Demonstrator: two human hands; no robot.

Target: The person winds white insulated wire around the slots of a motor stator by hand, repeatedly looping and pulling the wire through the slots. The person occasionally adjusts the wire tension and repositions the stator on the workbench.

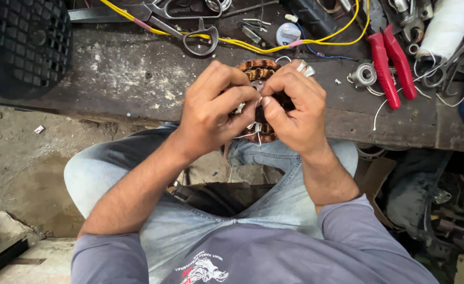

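A round motor stator with copper-coloured windings (256, 70) sits between my two hands, above my knees at the front edge of a worn wooden bench (137, 79). My left hand (214, 108) grips its left side, fingers curled over the windings. On the right side, my right hand (294, 108) closes around it, with rings on two fingers. Both thumbs pinch at thin white wire ends (254, 131) that stick out near the stator's middle. Most of the stator is hidden behind my fingers.
Red-handled pliers (391, 62) lie on the bench at right beside a small bearing (366, 74). Scissors (187, 29) and a yellow wire (253, 46) lie behind the stator. A black fan grille (24, 44) is at far left, a white roll (448, 23) at top right.
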